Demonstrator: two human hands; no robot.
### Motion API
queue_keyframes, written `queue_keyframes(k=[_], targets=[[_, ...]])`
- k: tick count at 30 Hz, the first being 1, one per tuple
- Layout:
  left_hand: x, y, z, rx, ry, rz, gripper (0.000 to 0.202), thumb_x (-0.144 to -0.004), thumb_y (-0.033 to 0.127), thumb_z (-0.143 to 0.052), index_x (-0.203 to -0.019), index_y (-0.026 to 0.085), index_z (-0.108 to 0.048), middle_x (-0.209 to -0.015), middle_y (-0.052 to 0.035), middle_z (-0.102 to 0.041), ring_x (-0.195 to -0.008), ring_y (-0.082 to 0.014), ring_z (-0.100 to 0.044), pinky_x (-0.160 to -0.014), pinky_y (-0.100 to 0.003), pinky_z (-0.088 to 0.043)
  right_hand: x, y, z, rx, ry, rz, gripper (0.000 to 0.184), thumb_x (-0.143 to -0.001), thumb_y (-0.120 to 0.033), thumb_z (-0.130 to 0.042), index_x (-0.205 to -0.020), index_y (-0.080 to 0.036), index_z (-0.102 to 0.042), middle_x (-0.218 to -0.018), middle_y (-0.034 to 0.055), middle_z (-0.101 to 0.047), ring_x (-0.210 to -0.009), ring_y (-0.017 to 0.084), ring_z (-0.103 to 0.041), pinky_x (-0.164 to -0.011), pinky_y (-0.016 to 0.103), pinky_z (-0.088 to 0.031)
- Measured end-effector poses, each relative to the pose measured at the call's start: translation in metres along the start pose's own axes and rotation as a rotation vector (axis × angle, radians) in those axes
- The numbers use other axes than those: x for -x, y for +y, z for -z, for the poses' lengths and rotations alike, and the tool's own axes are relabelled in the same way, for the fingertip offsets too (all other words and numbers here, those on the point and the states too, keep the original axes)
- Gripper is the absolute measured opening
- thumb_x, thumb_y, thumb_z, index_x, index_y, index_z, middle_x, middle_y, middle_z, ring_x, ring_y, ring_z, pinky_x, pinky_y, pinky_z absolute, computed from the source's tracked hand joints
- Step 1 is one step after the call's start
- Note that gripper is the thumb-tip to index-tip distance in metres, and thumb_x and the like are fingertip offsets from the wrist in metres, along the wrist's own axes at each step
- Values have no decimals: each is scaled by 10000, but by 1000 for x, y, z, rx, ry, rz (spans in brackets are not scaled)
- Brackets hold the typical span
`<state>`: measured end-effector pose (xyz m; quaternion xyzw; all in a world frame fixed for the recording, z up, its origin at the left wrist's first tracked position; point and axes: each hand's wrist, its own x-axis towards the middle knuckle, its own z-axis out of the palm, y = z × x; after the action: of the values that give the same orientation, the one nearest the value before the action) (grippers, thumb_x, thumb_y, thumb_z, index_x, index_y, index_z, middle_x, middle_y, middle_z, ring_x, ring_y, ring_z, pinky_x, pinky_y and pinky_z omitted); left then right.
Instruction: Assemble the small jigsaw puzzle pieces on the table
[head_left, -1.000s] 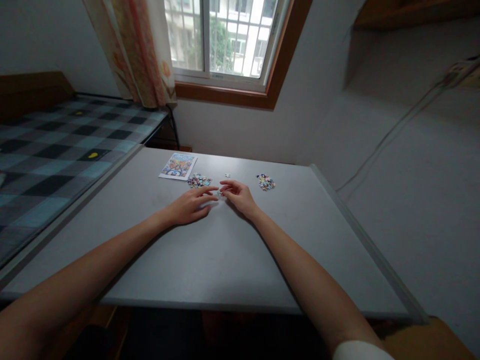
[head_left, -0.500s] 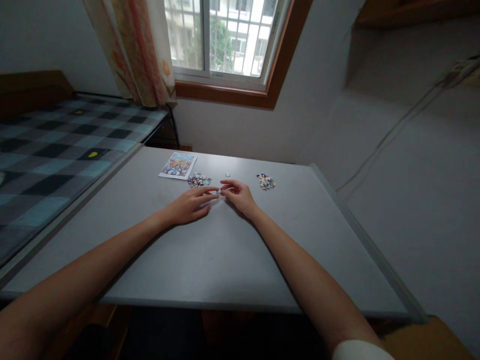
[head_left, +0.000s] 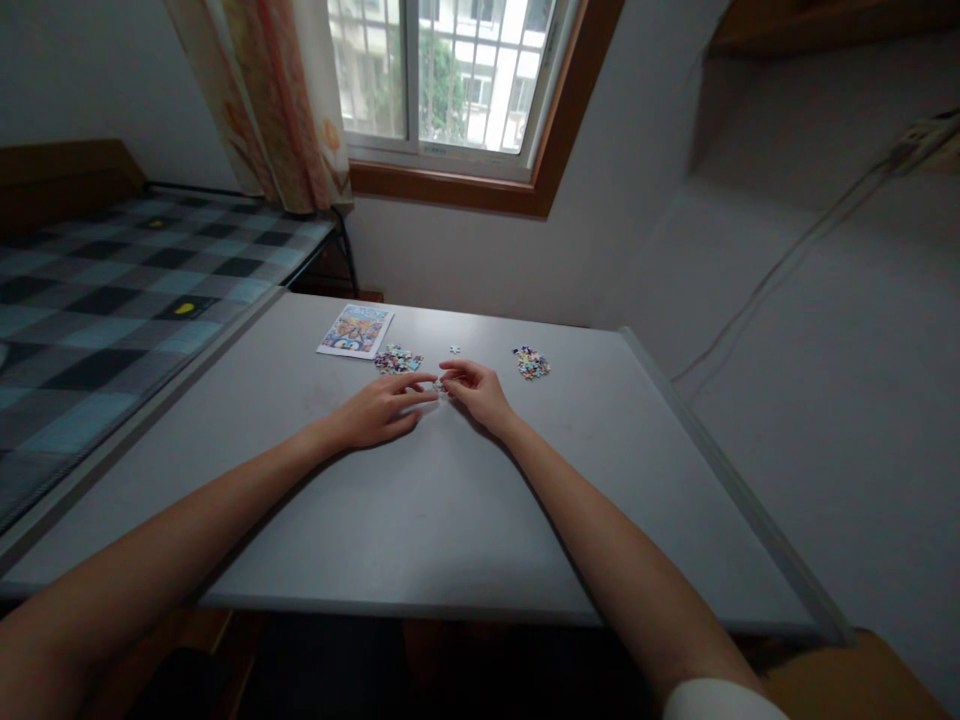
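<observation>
A few small jigsaw puzzle pieces (head_left: 439, 385) lie on the white table between my fingertips, partly covered by them. My left hand (head_left: 382, 410) rests to their left, fingers stretched out and apart, its fingertips touching the pieces' edge. From the right, my right hand (head_left: 478, 393) bends its thumb and forefinger together on a puzzle piece; the fingers mostly hide it. Just beyond the hands sits a single loose piece (head_left: 454, 350). One heap of mixed pieces (head_left: 399, 360) is behind my left hand, and a second heap (head_left: 532, 363) is to the right of my right hand.
A printed picture sheet (head_left: 355, 331) lies at the table's back left. The white table (head_left: 420, 530) reaches to the wall under a barred window (head_left: 450, 80). On the left stands a bed with a checked cover (head_left: 165, 260). A cable (head_left: 780, 265) hangs along the right wall.
Almost nothing differs. The fingers of my right hand have shifted very slightly at the puzzle pieces; my left hand stays in place.
</observation>
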<state>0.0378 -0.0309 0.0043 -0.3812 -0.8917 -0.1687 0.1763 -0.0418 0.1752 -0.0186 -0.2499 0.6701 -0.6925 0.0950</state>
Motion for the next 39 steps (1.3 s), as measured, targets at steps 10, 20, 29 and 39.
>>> queue_keyframes(k=[10, 20, 29, 39], targets=[[2, -2, -3, -50, -49, 45, 382, -949, 285, -457, -1303, 215, -584, -1376, -112, -551, -1224, -241, -544, -1046, -427, -424, 5, -3, -6, 381, 39, 166, 184, -797, -163, -584, -938, -173, -701, -859, 37, -665, -738, 123, -612, -735, 285, -513], [1, -3, -3, -50, -99, 108, 368, -955, 326, -447, -1276, 227, -597, -1314, -80, -598, -1186, -226, -551, -1034, -403, -376, 13, -22, -2, 985, 2, 346, 206, -880, -149, -555, -1025, -149, -702, -1014, 103, -655, -979, 211, -573, -930, 368, -456], [0, -4, -2, -44, -13, 563, 320, -903, 395, -481, -1013, 187, -697, -667, -9, -628, -626, -153, -561, -621, -266, -377, 22, -38, -12, 1310, -215, 356, 308, -967, -299, -460, -920, -169, -736, -1014, 98, -663, -938, 208, -540, -910, 383, -392], [-2, -2, 0, -29, -95, 610, 351, -892, 441, -462, -1002, 218, -709, -643, -2, -629, -566, -138, -526, -557, -250, -286, 25, -32, -15, 1317, -182, 306, 399, -948, -448, -490, -1197, -179, -647, -1249, 103, -606, -1146, 292, -419, -978, 446, -358]])
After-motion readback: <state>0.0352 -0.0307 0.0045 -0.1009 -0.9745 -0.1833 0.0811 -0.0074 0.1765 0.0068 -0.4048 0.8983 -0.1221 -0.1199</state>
